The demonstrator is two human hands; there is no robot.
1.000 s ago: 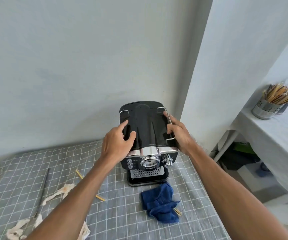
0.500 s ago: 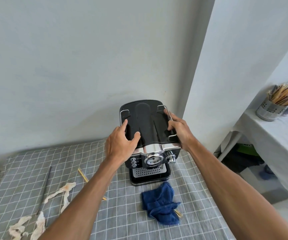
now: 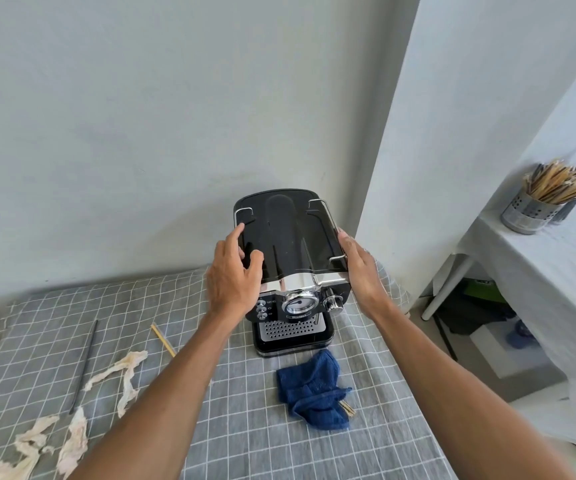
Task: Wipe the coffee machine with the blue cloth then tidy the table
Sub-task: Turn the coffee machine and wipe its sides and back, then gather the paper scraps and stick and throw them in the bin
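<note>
My left hand rests on the left edge of the coffee machine, fingers loose and spread, thumb on the black top. My right hand lies flat along the machine's right side, fingers straight, gripping nothing. A moment ago both hands were curled over the top; now they have slid out to the sides. I think I have just finished setting the machine in place, so wiping comes next. The blue cloth lies crumpled just in front of the machine, untouched. Left of the machine sit a thin wooden stick, a dark rod and torn pale scraps, waiting to be tidied.
</note>
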